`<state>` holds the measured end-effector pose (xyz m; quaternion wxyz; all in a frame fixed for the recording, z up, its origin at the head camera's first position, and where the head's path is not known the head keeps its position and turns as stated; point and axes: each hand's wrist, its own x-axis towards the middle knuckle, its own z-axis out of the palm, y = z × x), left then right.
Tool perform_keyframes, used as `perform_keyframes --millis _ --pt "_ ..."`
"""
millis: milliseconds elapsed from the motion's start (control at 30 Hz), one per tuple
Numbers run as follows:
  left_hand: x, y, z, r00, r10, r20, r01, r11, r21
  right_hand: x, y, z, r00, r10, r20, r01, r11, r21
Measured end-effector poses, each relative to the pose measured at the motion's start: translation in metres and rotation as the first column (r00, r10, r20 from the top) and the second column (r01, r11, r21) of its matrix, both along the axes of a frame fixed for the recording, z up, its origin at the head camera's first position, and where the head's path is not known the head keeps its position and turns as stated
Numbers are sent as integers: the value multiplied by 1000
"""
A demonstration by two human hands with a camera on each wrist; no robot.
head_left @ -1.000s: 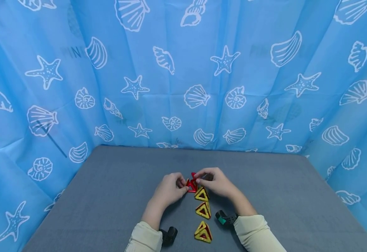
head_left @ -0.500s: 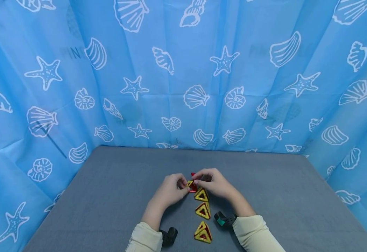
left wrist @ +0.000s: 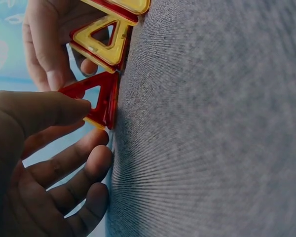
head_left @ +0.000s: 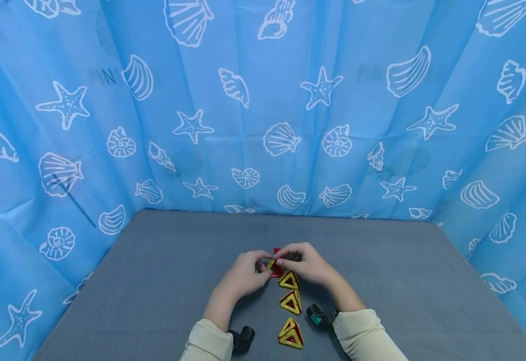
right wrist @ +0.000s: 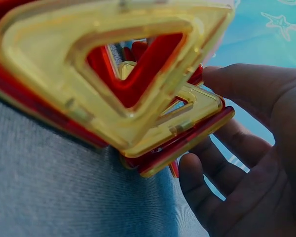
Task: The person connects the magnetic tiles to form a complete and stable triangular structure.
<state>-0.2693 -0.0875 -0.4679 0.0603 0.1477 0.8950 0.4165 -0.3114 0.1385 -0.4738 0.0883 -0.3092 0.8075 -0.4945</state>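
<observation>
My left hand [head_left: 244, 273] pinches a small build of triangular magnetic tiles, its thumb on a red tile [left wrist: 106, 101] and its other fingers behind. A yellow tile [head_left: 270, 264] leans beside that red one. From the other side my right hand [head_left: 305, 263] pinches the top of the same build between thumb and index finger. Both hands' fingertips meet near the apex, and the exact contact is partly hidden. Right beside the build stands a yellow-and-red tile pyramid [left wrist: 84, 39]. Another red piece [head_left: 277, 249] shows just past the right fingertips.
Two more yellow-and-red pyramids, a middle one [head_left: 285, 304] and a near one [head_left: 291, 344], stand in line toward the front. Everything sits on a grey cloth-covered table [head_left: 177, 240]. A blue shell-print curtain [head_left: 253, 115] hangs behind and at both sides.
The yellow tile beside the red one has swung upward and inward. My left index finger has reached to the apex, while my right fingertips have shifted slightly left.
</observation>
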Motion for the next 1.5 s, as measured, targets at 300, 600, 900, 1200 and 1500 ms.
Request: perform_keyframes --millis 300,600,900,1200,1500 --pt "3 1 5 1000 12 8 -12 1000 -2 0 2 0 1000 9 -20 -9 1000 5" --pt "-3 -3 0 996 88 -24 -88 996 -13 -4 12 1 985 -169 -37 171 983 70" --pt "-6 -7 -4 991 130 -24 -131 991 -15 -7 19 -5 971 -237 7 234 961 148" --pt "-5 -8 -4 986 162 -38 -163 986 -23 -9 18 -9 981 -195 21 185 956 229" --pt "-6 -9 -6 985 173 -15 -173 984 -28 -7 16 -10 971 -240 -8 236 947 216"
